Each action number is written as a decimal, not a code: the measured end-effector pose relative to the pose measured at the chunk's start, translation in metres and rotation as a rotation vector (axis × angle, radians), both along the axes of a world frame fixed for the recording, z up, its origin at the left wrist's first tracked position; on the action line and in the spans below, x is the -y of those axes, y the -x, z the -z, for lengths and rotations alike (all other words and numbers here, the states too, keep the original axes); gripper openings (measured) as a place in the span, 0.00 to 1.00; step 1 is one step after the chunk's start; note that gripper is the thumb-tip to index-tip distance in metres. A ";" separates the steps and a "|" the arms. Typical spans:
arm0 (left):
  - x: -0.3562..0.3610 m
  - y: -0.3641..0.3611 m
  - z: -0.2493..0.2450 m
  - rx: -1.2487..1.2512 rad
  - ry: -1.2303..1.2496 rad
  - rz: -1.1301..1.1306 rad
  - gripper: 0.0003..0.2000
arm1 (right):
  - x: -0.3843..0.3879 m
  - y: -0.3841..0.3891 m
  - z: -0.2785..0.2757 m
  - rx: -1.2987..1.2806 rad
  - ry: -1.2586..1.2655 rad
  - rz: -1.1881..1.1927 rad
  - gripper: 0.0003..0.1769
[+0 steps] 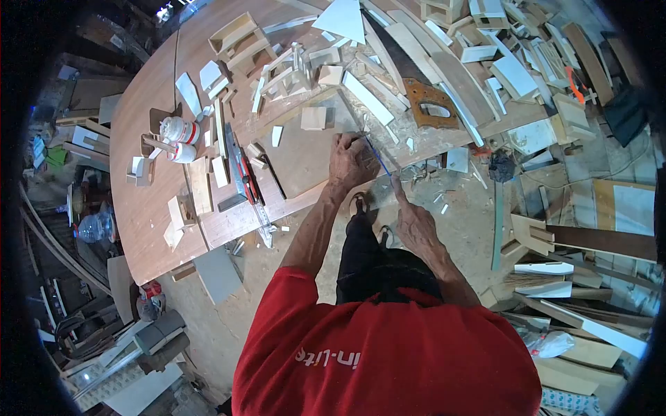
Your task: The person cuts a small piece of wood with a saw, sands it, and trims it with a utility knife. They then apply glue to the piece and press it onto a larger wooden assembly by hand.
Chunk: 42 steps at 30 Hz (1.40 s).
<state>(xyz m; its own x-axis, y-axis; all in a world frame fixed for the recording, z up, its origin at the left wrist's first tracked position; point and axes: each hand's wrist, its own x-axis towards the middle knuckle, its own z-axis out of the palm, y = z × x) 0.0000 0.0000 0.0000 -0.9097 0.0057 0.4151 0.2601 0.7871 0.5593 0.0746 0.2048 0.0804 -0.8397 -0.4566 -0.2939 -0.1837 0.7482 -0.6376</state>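
Note:
My left hand [354,161] rests at the front edge of the worktable [156,229]. Its fingers are curled down on the board, and whatever lies beneath them is hidden. Along its right side runs a thin blue strip [378,157], perhaps a narrow saw blade, slanting out past the table edge. My right hand [418,220] is below the edge, its index finger stretched to the strip's lower end and the other fingers folded. Beyond my left hand lies a small square wooden block [314,118].
A wooden-handled handsaw [430,104] lies among offcuts at the back right. White jars [179,130] stand on the left. A red-handled tool [244,179] and a metal ruler [234,163] lie left of my arm. Wood scraps [548,274] crowd the floor at right.

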 end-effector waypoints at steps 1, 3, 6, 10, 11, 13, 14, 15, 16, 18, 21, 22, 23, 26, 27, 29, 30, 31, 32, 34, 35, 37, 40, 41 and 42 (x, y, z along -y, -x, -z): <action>-0.001 -0.002 -0.003 -0.014 -0.022 0.017 0.18 | -0.001 -0.001 0.005 -0.010 -0.022 0.000 0.46; -0.008 0.002 -0.003 -0.033 -0.069 0.036 0.18 | 0.001 0.009 0.012 -0.023 -0.069 0.001 0.46; 0.003 0.001 -0.010 -0.063 -0.016 0.052 0.18 | 0.027 0.034 0.023 -0.051 -0.025 -0.033 0.49; -0.003 -0.001 -0.009 -0.093 -0.041 0.056 0.15 | 0.026 0.030 0.021 -0.042 -0.028 -0.037 0.49; -0.001 0.002 -0.010 -0.112 -0.040 0.052 0.15 | 0.024 0.027 0.018 -0.066 -0.020 -0.036 0.50; 0.000 0.001 -0.013 -0.118 -0.036 0.057 0.14 | 0.017 0.014 0.008 -0.038 -0.044 -0.034 0.50; 0.000 0.002 -0.014 -0.122 -0.038 0.063 0.14 | 0.014 0.012 0.005 -0.007 -0.072 -0.029 0.50; 0.000 0.003 -0.013 -0.123 -0.040 0.062 0.14 | 0.015 0.014 0.007 -0.008 -0.075 -0.030 0.50; 0.001 0.004 -0.011 -0.120 -0.042 0.069 0.14 | 0.018 0.016 0.013 -0.033 -0.043 -0.020 0.50; 0.001 0.002 -0.009 -0.110 -0.043 0.076 0.14 | 0.025 0.023 0.022 -0.052 -0.010 -0.011 0.50; 0.002 0.004 -0.013 -0.131 -0.060 0.082 0.15 | 0.038 0.041 0.024 -0.028 0.005 -0.006 0.49; 0.001 0.003 -0.014 -0.119 -0.061 0.078 0.16 | 0.035 0.038 0.022 -0.028 -0.008 -0.012 0.49; 0.000 0.001 -0.014 -0.107 -0.062 0.073 0.16 | 0.033 0.035 0.020 -0.026 -0.020 -0.020 0.48; 0.000 0.002 -0.016 -0.091 -0.042 0.070 0.15 | 0.013 0.009 0.014 -0.044 -0.051 -0.026 0.48; 0.000 0.002 -0.014 -0.088 -0.044 0.069 0.15 | 0.009 0.006 0.013 -0.042 -0.052 -0.027 0.48; 0.001 0.003 -0.010 -0.090 -0.067 0.072 0.16 | 0.006 0.003 0.012 -0.012 -0.046 -0.008 0.48; 0.002 0.004 -0.009 -0.087 -0.066 0.075 0.16 | 0.010 0.008 0.018 -0.010 -0.044 -0.006 0.48; 0.003 0.005 -0.008 -0.094 -0.045 0.088 0.15 | 0.019 0.019 0.027 -0.044 -0.002 -0.011 0.49; 0.003 0.004 -0.007 -0.099 -0.024 0.102 0.15 | 0.025 0.026 0.034 -0.077 0.039 -0.016 0.49; 0.003 0.004 -0.007 -0.104 -0.021 0.097 0.15 | 0.032 0.038 0.030 -0.058 0.039 -0.020 0.49; 0.002 0.003 -0.006 -0.106 -0.026 0.089 0.15 | 0.032 0.039 0.026 -0.035 0.032 -0.027 0.49; -0.003 0.000 -0.015 -0.118 -0.042 0.089 0.14 | 0.026 0.029 0.017 -0.034 0.000 -0.018 0.49; -0.001 0.004 -0.015 -0.133 -0.051 0.090 0.14 | 0.011 0.005 0.016 -0.038 -0.012 -0.009 0.47; 0.000 0.004 -0.011 -0.136 -0.046 0.094 0.14 | 0.006 -0.001 0.017 -0.043 0.006 -0.005 0.46; 0.000 0.003 -0.012 -0.128 -0.048 0.095 0.14 | 0.007 -0.001 0.019 -0.035 0.004 -0.004 0.46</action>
<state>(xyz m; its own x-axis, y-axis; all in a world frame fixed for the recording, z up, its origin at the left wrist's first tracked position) -0.0031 0.0002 0.0122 -0.8458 0.0663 0.5293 0.4034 0.7289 0.5532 0.0751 0.1978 0.0619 -0.8478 -0.4609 -0.2623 -0.2088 0.7447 -0.6339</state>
